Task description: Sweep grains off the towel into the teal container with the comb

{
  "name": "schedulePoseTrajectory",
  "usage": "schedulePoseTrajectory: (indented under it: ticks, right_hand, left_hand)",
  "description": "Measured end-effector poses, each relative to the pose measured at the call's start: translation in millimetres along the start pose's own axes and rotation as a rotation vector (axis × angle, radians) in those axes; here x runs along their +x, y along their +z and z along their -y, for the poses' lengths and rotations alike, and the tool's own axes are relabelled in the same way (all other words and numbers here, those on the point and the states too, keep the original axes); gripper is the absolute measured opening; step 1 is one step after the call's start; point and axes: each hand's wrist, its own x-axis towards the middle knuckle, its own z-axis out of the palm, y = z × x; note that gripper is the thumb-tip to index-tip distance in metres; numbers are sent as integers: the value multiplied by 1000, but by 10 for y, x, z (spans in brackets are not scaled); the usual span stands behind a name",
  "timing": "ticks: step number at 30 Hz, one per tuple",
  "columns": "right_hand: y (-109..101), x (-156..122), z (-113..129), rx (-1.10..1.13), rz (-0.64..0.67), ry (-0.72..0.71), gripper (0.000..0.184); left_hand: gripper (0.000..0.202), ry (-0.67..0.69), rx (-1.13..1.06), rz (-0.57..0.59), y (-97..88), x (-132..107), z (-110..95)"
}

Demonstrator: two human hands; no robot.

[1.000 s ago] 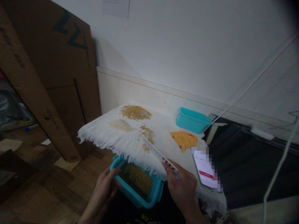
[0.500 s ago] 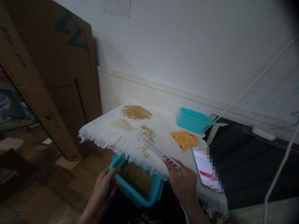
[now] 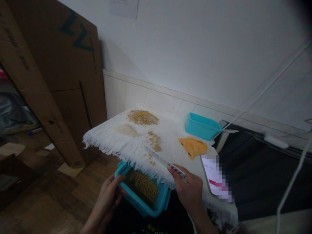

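My left hand (image 3: 110, 191) grips the left rim of a blue plastic bin (image 3: 153, 213), held below the table's front edge. Soybeans (image 3: 143, 187) lie inside it. My right hand (image 3: 187, 187) is closed around one end of a thin white ruler-like strip (image 3: 165, 159), which slants across the white cloth (image 3: 168, 125). Just beyond the strip is a small scatter of soybeans (image 3: 154, 139), with a few on its near side. Farther back sit a larger pile of soybeans mixed with pale grains (image 3: 142, 117) and a heap of white grains (image 3: 126, 130).
A second blue bin (image 3: 203, 126) stands at the table's back right. Before it lie a yellow cloth (image 3: 193, 147) and a phone (image 3: 213, 175). A tall cardboard box (image 3: 65, 65) is at the left, and a white cable (image 3: 268, 86) hangs at the right.
The strip's far end has shifted left and nearer, leaving more of the small soybean scatter visible behind it. My right hand moved slightly left. My left hand and the bin stay put.
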Motion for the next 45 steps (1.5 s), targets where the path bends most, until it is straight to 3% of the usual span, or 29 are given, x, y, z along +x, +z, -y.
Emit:
schedulePoseTrajectory:
  ticks: [13, 20, 26, 34, 38, 45]
  right_hand:
    - [5, 19, 49, 90, 91, 101, 19]
    - [-38, -18, 116, 66, 100, 75, 22]
    - [-119, -104, 195, 124, 185, 40, 21]
    - [-151, -24, -114, -68, -81, 154, 37]
    - [-108, 38, -223, -47, -70, 151, 38]
    - [-84, 5, -208, 5, -7, 190, 33]
  left_hand:
    - [22, 22, -4, -42, 6, -39, -72]
    - [23, 3, 0, -39, 1, -34, -64]
    - [23, 1, -18, -29, 9, -54, -85]
    - [25, 4, 9, -18, -1, -39, -45]
    - [26, 2, 17, -11, -2, -23, -28]
    - [27, -7, -2, -27, 10, -20, -50]
